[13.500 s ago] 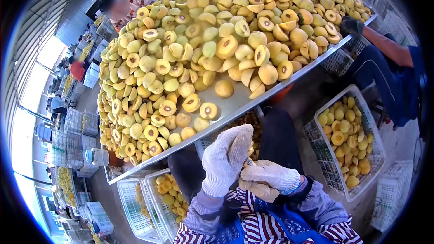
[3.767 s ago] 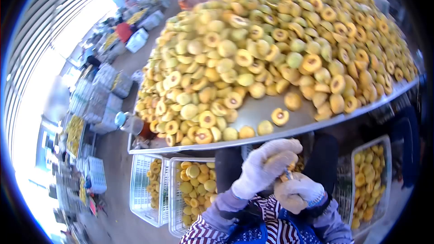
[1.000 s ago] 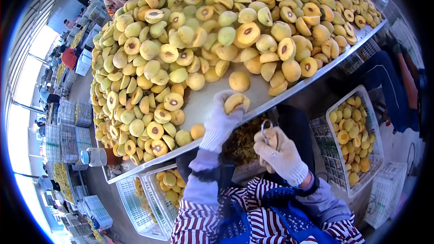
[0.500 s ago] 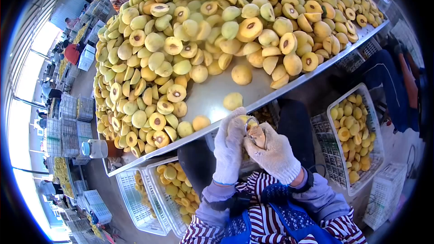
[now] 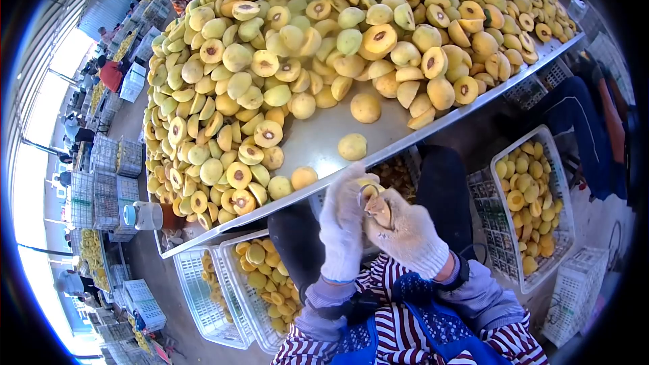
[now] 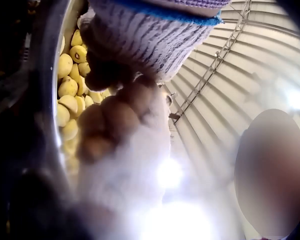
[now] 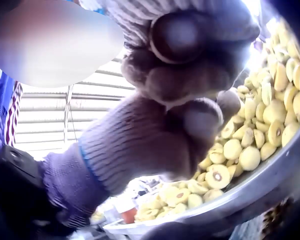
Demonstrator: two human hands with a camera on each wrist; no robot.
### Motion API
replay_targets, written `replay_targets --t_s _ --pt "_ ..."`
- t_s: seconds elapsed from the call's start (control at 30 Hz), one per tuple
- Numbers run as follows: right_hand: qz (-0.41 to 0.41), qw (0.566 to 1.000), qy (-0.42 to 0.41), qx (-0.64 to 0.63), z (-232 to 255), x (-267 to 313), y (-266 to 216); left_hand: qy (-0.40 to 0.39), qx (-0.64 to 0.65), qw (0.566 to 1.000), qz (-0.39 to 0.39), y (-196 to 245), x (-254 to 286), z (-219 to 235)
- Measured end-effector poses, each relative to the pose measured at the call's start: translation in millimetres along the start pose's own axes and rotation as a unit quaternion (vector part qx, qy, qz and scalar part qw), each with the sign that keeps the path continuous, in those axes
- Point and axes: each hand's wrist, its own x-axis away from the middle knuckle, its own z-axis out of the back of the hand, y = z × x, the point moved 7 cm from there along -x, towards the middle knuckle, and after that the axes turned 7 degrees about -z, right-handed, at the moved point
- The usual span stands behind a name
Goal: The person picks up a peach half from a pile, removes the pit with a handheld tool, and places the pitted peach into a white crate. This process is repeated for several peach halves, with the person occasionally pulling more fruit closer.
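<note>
In the head view my white-gloved left hand [image 5: 342, 226] holds a yellow peach half [image 5: 370, 179], mostly hidden by fingers. Against it, my right hand [image 5: 409, 233], gloved too, grips a small pitting tool with a curved metal loop [image 5: 369, 192]; its handle is largely covered by the palm. Both hands meet just off the near edge of a metal table [image 5: 318, 138] heaped with halved peaches [image 5: 263, 64]. One peach half [image 5: 352, 147] lies near that edge, rounded side up. The left wrist view shows the left glove's darkened, curled fingers [image 6: 122, 120], blurred.
White crates of peach halves stand at lower left [image 5: 267, 277] and right [image 5: 531, 209]. Below the table edge is a container of brown scraps [image 5: 395, 179]. A blue-lidded jug [image 5: 145, 216] sits at the table's left corner. Another person's leg [image 5: 581, 122] is at right.
My left hand has drawn back from over the table with a peach half and met the right hand's tool. Another peach half now lies near the table edge. The right hand has turned slightly.
</note>
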Motion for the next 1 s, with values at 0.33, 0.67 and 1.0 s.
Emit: replay_targets --t_s 0.33,0.67,1.0 --pt "-0.118 0.982 -0.145 -0.014 -3.4 7.6 5.7 0.021 0.068 0.997 0.013 21.9 -4.4 8.7" --pt "-0.092 0.985 -0.144 0.020 -2.5 10.3 6.1 0.064 0.090 0.994 0.000 22.2 14.4 -4.2" --pt "-0.295 0.839 -0.365 -0.276 -21.4 27.3 12.0 -0.098 -0.119 0.988 -0.023 51.5 -10.9 -13.2"
